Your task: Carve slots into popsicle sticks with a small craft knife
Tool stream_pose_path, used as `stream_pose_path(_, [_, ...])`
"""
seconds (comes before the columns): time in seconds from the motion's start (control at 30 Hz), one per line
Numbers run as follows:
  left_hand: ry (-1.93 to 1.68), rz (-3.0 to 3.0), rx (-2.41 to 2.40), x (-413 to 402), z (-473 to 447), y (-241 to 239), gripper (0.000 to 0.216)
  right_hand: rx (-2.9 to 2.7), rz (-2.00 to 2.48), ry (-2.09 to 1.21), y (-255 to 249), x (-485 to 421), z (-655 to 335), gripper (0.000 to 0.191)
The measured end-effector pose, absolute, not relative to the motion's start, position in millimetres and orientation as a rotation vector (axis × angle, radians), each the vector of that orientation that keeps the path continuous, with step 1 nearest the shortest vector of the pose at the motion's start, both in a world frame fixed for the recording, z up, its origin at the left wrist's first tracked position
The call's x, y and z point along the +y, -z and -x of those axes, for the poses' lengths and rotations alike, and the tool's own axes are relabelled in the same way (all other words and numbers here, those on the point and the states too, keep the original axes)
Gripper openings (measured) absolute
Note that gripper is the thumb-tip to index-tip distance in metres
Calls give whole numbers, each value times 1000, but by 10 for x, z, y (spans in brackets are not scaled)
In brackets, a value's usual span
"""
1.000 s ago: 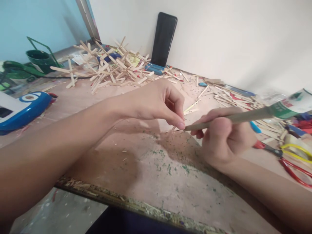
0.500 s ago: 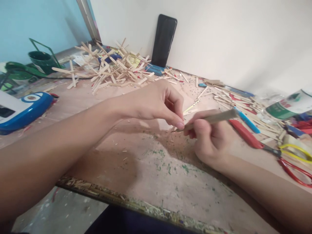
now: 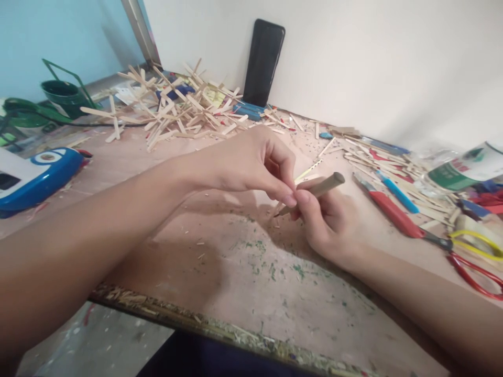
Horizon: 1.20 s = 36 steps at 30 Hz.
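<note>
Two bare hands meet over a wooden table. The left hand pinches something small at its fingertips — too small to identify. The right hand grips a tan tool handle, its point just below the left fingertips — touching the table. Red-handled scissors lie right of the fingers.

Lighting was soft, even, moderately bright; no glare on the white wall. Diffuse shadows lay on the tabletop beneath the left hand and forearm. Wide-angle distortion bent the frame edges; the near forearms looked oversized. The tool handle showed slight blur.
</note>
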State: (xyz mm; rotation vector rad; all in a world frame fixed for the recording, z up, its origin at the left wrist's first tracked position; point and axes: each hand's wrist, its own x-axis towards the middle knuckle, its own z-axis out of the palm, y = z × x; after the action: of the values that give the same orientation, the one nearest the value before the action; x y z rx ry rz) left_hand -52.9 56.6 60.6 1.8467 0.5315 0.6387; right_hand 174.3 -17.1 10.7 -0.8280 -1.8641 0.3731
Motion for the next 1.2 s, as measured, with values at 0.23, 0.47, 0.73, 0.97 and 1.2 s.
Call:
stream_pose_path(0.23, [-575,-1842,628,522,519,-594,8,-1601,881,-402,-142,-128,-1813,52])
stream_pose_path(0.47, [-282,-2188,709,504,476,-483,17,-1328,977,-528,-76,177,-1919,53])
stream_pose_path(0.73, [-129,-2361,757,359,386,-406,6,-1266,1012,-648,-2,242,-1981,48])
stream_pose_path(0.97, [-139,-2380,799,305,344,-378,18,-1295,1034,-696,34,225,-2007,44])
stream_pose_path(1.2, [-207,-2307,811,324,365,-383,16,-1326,1028,-729,51,205,-2028,43])
